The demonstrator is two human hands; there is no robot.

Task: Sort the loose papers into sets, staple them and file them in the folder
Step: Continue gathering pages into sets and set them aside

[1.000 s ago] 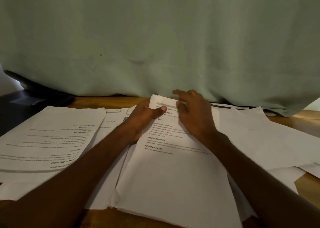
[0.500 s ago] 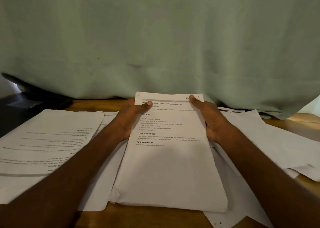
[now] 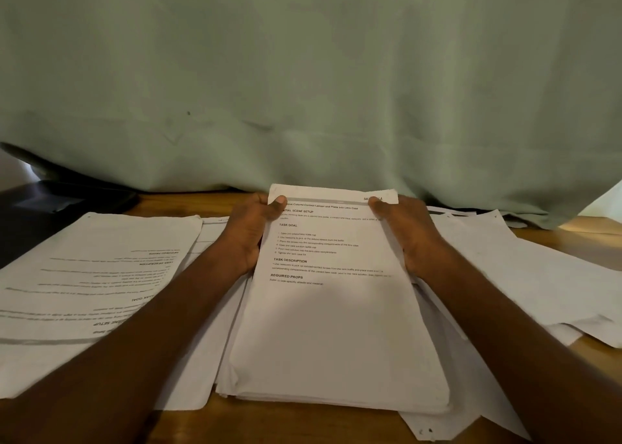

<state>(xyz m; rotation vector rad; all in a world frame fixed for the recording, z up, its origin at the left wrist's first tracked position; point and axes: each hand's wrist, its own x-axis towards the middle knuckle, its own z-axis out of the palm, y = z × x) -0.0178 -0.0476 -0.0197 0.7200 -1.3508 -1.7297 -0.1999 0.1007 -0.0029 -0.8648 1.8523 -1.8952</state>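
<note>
A thick stack of printed white papers (image 3: 336, 325) lies lengthwise in front of me on the wooden table (image 3: 286, 426), its printed top sheet facing me. My left hand (image 3: 247, 233) grips the stack's far left edge, thumb on top near the corner. My right hand (image 3: 409, 233) grips the far right edge the same way. More loose sheets (image 3: 215, 309) lie under the stack. No stapler or folder shows.
A second pile of printed papers (image 3: 94, 282) lies at the left, text upside down to me. Blank sheets (image 3: 531, 275) spread out at the right. A green cloth (image 3: 303, 90) hangs across the back. A dark object (image 3: 67, 191) sits far left.
My hands moved apart from the top middle of the sheet to the stack's two far corners. The papers, skewed before, now form a squared stack lying straight toward me.
</note>
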